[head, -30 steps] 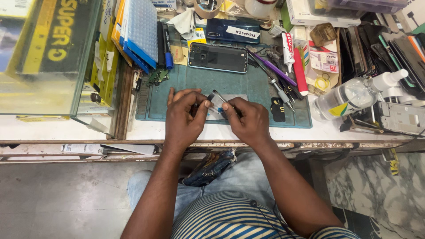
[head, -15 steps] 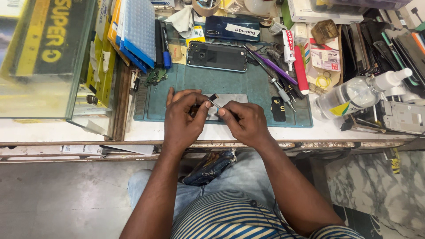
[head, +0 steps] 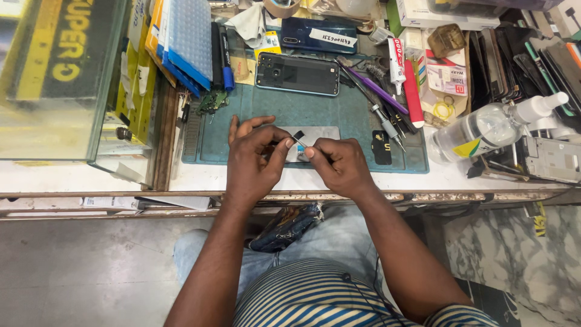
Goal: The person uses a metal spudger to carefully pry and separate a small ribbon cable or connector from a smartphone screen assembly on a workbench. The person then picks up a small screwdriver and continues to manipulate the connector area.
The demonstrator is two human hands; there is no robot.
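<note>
Left hand [head: 253, 158] and right hand [head: 340, 166] are pinching a thin metal tool [head: 298, 141] over the small grey plate [head: 324, 133]; dark opened phone back [head: 297, 74] is lying at twelve o'clock, clear plastic bottle [head: 484, 130] at three.

The left hand [head: 254, 158] and right hand [head: 340, 165] are covering most of the small part [head: 301, 147] pinched between their fingers [head: 288, 144], so it is staying too tiny to identify, and they are also hiding part of the grey plate [head: 319, 132] under it. The glass case [head: 57, 79] is running off the left edge and the white boxes [head: 423, 9] off the top. The dark bundle [head: 284, 227] on the lap is sitting half under the desk [head: 363, 179], unclear what it is.
</note>
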